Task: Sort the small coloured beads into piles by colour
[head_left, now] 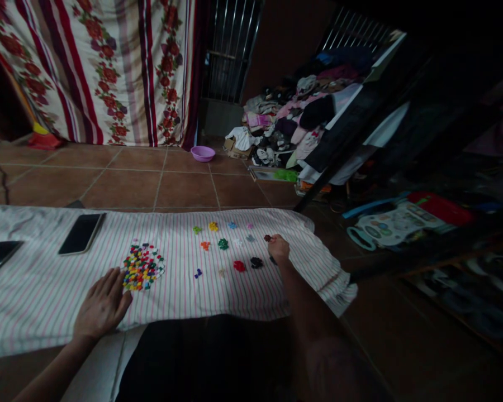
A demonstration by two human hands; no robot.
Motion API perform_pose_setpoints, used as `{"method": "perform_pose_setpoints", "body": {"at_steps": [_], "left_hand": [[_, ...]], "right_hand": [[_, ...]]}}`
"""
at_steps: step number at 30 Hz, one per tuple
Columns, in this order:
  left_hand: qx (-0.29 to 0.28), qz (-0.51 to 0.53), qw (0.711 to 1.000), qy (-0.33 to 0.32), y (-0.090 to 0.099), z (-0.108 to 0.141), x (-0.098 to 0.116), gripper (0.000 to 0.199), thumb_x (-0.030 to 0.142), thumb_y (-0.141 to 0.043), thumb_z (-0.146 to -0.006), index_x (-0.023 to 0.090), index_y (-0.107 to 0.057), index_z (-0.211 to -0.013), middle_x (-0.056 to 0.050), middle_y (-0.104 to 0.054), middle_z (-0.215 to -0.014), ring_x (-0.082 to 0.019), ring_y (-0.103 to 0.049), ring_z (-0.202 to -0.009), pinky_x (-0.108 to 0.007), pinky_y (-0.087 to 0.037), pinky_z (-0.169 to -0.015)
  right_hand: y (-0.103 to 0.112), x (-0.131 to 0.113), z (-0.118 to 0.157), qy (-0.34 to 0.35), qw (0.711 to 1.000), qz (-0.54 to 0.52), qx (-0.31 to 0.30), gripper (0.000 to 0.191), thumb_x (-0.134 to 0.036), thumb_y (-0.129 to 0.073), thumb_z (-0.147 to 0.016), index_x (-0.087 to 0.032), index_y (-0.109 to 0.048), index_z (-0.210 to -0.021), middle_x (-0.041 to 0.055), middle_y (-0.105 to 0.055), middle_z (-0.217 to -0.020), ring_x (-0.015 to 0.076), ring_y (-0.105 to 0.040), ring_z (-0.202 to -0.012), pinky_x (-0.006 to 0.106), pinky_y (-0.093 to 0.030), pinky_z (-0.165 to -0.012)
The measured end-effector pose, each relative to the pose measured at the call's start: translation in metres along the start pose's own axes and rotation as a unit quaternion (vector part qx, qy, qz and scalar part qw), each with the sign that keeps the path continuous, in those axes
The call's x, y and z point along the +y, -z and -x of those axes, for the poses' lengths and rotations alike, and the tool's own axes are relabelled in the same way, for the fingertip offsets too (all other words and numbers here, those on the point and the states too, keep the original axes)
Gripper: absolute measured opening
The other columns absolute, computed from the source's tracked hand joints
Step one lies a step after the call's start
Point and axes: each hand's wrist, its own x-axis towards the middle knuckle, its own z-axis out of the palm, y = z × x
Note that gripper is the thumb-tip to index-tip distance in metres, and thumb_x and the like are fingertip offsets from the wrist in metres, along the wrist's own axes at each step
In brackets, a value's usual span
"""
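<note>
The brown pile (267,238) lies on the striped cloth (171,301), the right hand (279,247) at it, fingertips drawn together; whether its grip holds a piece, I cannot tell. Dark pieces (273,260) sit partly hidden behind that wrist. Leftward spread single-colour piles, then the mixed heap (143,268), the left hand (101,306) flat beside it, grip loosely open.

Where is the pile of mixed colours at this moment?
In the head view, the mixed-colour pile lies on the left part of the striped cloth, just beside the fingers of the left hand.
</note>
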Motion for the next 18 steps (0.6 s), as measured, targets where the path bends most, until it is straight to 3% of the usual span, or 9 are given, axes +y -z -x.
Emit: {"method": "perform_pose_setpoints", "body": {"at_steps": [10, 18], "left_hand": [[-0.028, 0.017, 0.999, 0.011, 0.003, 0.0, 0.002, 0.05, 0.038, -0.04, -0.088, 0.011, -0.048, -0.13, -0.02, -0.059, -0.128, -0.032, -0.048, -0.129, -0.047, -0.042, -0.102], [-0.018, -0.009, 1.0, -0.004, 0.001, 0.0, 0.0, 0.053, 0.04, -0.04, -0.088, 0.009, -0.048, -0.13, -0.022, -0.059, -0.128, -0.033, -0.05, -0.127, -0.047, -0.044, -0.1]], "right_hand": [[-0.007, -0.002, -0.013, 0.009, 1.0, -0.011, -0.007, 0.01, -0.011, -0.059, -0.077, -0.017, -0.067, -0.081, 0.0087, -0.071, -0.078, 0.0194, -0.066, -0.078, 0.024, -0.044, -0.067], [-0.007, 0.006, -0.014, 0.013, 0.994, -0.108, -0.003, 0.017, -0.008, -0.056, -0.07, -0.02, -0.066, -0.078, 0.0033, -0.07, -0.074, 0.0161, -0.065, -0.076, 0.022, -0.046, -0.072]]}}
